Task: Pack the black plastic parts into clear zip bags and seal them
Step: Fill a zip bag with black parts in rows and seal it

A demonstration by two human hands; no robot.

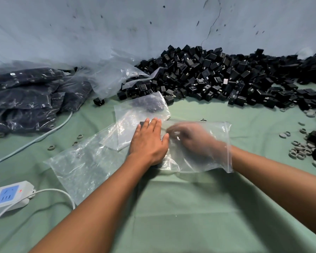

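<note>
My left hand [148, 143] lies flat with straight fingers on a stack of clear zip bags [80, 170] in the middle of the green cloth. A dark edge of a black part [142, 123] shows just past its fingertips. My right hand [192, 139] is inside a clear zip bag [219, 157] up to the wrist. It is blurred and seen through the plastic, with fingers bent toward my left thumb; whether it holds anything is hidden. A big heap of loose black plastic parts [217, 79] lies along the back wall.
Filled, sealed bags of black parts [26, 99] are stacked at the far left beside a large crumpled plastic sack [113, 75]. A white power strip [7, 196] and its cable [35, 141] lie at the left. Several grey rings [299, 150] are scattered at the right.
</note>
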